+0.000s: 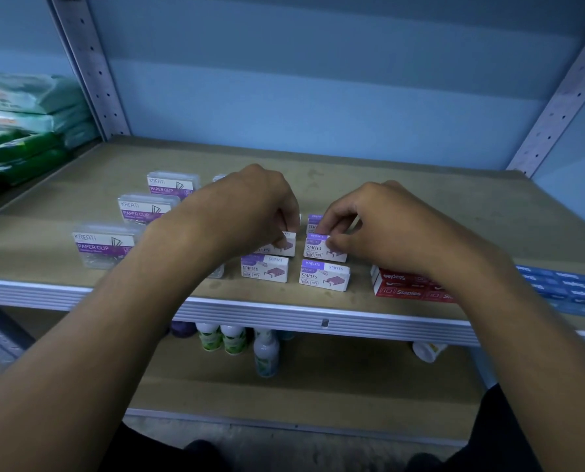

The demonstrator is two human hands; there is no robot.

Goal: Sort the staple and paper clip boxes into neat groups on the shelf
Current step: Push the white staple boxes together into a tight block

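Note:
Three clear paper clip boxes (pixel 103 245) with purple labels stand in a diagonal row on the left of the shelf (pixel 369 199). White and purple staple boxes stand in two columns at the middle. My left hand (pixel 250 209) pinches the top of a staple box (pixel 281 245) in the left column. My right hand (pixel 372 219) pinches a staple box (pixel 318 248) in the right column. In front of them stand two more staple boxes (pixel 264 267) (pixel 324 274). A further one (pixel 313 222) is partly hidden behind my right fingers.
Red staple packs (pixel 407 287) lie to the right under my right forearm, with blue staple packs (pixel 566 284) beyond them at the shelf's right edge. Green and teal packets (pixel 25 131) are stacked on the neighbouring shelf at left. Bottles (pixel 233 338) stand on the shelf below.

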